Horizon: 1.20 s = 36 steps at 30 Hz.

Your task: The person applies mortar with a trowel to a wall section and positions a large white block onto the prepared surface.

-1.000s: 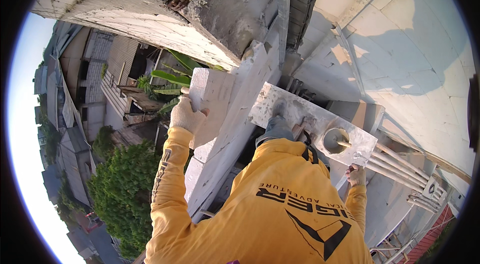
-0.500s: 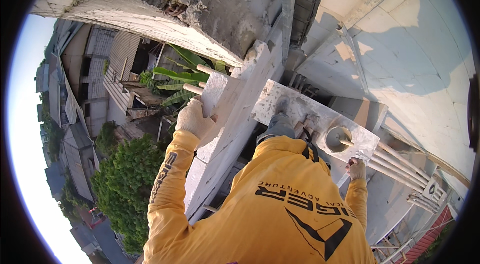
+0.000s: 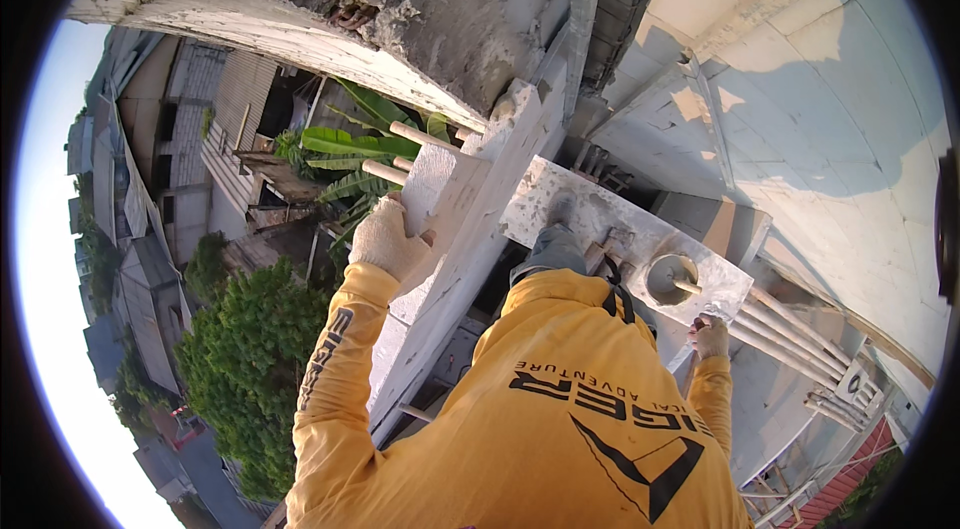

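My left hand (image 3: 385,241), in a pale knitted glove, grips the end of a light grey block (image 3: 436,184) on top of the narrow block wall (image 3: 490,199). Its fingers curl over the block's outer edge, with a fingertip showing on the inner side. At the lower right, my right hand (image 3: 709,336) is closed at the near corner of a mortar-spattered plank (image 3: 620,219). Whatever it grips there is too small to make out. A round bucket (image 3: 672,281) with a stick-like handle (image 3: 687,286) in it stands on the plank, just beyond that hand.
My shoe (image 3: 561,209) is on the plank. Bamboo poles (image 3: 795,344) run out past its right end. A rough concrete beam (image 3: 400,19) juts in above. Left of the wall is a drop toward trees (image 3: 250,369) and roofs. A tall block wall (image 3: 830,109) rises at right.
The view has shifted slightly. Both hands keep nearly the same places, the left at the block and the right at the plank's corner.
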Available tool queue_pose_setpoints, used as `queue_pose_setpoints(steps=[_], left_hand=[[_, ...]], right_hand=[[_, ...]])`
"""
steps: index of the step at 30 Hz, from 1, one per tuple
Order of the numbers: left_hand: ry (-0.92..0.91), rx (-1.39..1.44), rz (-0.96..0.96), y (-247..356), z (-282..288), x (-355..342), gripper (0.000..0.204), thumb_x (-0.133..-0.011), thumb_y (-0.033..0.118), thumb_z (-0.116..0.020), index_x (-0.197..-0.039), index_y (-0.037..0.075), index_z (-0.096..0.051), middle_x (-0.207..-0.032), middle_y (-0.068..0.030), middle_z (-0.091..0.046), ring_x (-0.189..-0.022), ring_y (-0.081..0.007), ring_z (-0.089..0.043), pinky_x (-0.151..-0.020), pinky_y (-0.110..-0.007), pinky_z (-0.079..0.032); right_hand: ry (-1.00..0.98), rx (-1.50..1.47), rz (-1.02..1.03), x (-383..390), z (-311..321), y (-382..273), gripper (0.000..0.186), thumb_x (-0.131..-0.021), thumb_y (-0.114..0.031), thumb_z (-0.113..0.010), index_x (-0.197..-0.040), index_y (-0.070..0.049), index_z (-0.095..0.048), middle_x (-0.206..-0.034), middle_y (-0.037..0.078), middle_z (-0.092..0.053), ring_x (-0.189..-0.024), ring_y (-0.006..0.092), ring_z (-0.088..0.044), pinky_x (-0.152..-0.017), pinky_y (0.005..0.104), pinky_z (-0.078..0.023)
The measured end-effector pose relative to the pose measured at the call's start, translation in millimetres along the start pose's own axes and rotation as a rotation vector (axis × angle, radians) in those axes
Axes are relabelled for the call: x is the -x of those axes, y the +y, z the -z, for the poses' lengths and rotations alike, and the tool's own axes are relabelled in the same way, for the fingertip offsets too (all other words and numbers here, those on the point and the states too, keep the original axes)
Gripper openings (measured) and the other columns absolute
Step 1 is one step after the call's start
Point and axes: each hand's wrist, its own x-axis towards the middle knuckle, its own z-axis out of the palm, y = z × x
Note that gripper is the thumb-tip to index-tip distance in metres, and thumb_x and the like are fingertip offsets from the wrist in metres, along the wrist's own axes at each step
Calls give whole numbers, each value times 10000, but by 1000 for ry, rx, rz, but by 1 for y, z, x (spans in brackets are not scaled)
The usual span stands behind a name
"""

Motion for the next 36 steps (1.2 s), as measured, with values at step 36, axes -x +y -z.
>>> queue_pose_setpoints(steps=[36], left_hand=[[-83, 637, -219, -5, 6, -33, 886, -765, 235, -828, -1458, -37, -348, -1255, -243, -590, -1145, -316, -599, -985, -383, -460]], right_hand=[[-13, 45, 236, -19, -33, -129, 342, -853, 95, -381, -1147, 126, -551, -915, 183, -664, -740, 212, -658, -642, 325, -569]])
